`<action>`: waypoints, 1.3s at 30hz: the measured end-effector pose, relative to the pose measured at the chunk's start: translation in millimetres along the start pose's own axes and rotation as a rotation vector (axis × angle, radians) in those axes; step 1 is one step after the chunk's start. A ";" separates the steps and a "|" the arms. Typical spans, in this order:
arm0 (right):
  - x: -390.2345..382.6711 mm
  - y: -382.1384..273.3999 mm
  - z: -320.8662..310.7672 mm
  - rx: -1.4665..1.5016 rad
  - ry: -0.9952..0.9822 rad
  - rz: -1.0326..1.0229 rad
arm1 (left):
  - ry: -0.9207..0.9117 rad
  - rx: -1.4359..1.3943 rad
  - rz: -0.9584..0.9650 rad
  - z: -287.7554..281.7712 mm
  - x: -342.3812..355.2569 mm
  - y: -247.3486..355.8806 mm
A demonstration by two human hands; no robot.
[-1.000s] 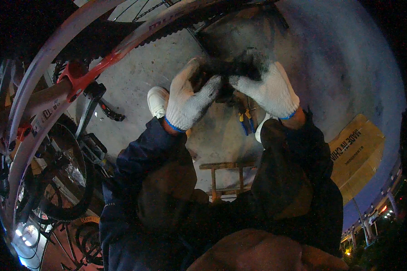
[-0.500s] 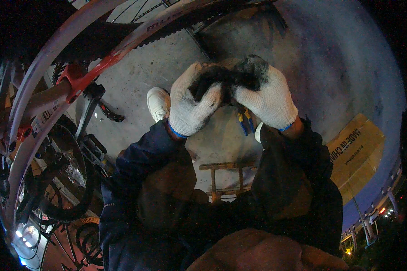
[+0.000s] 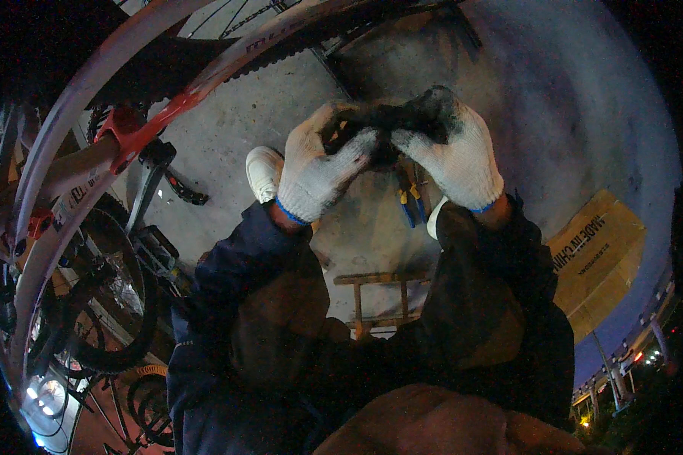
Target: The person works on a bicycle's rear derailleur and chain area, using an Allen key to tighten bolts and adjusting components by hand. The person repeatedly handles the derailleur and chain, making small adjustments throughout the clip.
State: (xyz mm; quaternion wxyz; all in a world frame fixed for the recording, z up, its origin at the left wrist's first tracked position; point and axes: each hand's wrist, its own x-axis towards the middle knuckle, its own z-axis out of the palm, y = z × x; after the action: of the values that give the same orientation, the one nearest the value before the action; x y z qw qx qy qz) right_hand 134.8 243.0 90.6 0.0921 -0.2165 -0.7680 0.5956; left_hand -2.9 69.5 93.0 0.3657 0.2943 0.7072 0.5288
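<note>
My left hand (image 3: 311,171) and my right hand (image 3: 463,159) wear white knit gloves with blue cuffs, their fingers blackened with grime. Between them a small black object (image 3: 387,125) is gripped from both sides, thumbs toward me. It is too dark and too covered by the gloves to tell its kind. Both hands are closed, close together above the concrete floor. On the floor just below the right hand lie pliers (image 3: 412,205) with blue and yellow handles, their upper part in shadow.
A bicycle with a pale and red frame (image 3: 121,136) fills the left, with its crank and pedal (image 3: 155,250). A low wooden stool (image 3: 379,280) stands between my legs. Flattened cardboard (image 3: 603,258) lies at right. My white shoe (image 3: 264,174) is near the left hand.
Both hands have shifted and turned slightly around the black object. A gap now shows by the left fingers. The pliers and bicycle have stayed put.
</note>
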 end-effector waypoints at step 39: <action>30.5 33.7 -24.5 0.187 -0.459 -0.099 | -0.626 0.015 0.402 -28.8 58.8 -39.8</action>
State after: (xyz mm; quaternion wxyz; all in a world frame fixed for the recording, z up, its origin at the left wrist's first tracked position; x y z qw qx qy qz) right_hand 125.0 284.6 61.6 -0.0361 -0.0285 -0.7201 0.6923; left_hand -60.9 90.7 47.5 0.4510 0.5773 0.4931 0.4693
